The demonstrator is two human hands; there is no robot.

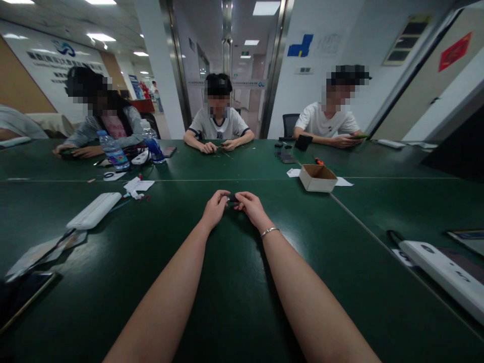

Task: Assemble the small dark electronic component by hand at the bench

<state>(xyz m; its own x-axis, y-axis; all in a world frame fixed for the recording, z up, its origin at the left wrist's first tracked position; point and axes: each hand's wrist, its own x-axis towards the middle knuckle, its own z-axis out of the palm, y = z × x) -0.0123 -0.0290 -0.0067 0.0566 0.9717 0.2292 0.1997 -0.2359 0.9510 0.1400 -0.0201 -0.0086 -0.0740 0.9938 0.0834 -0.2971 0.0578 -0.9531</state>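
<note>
Both my arms stretch forward over the dark green tabletop (230,262). A small black object (233,198) with a shiny silvery bit at its left end sits between my fingertips, just above or on the table; its kind is too small to tell. My left hand (216,207) pinches the silvery end between thumb and fingers. On the other end, the fingers of my right hand (250,205) are closed. A silver bracelet (269,231) circles my right wrist.
Across the table several people sit handling small things. An open cardboard box (318,179) stands ahead to the right. White power strips (94,210) lie left and right. Beyond the left one are water bottles (113,150) and paper scraps (138,185). A phone-like slab (26,297) lies near left.
</note>
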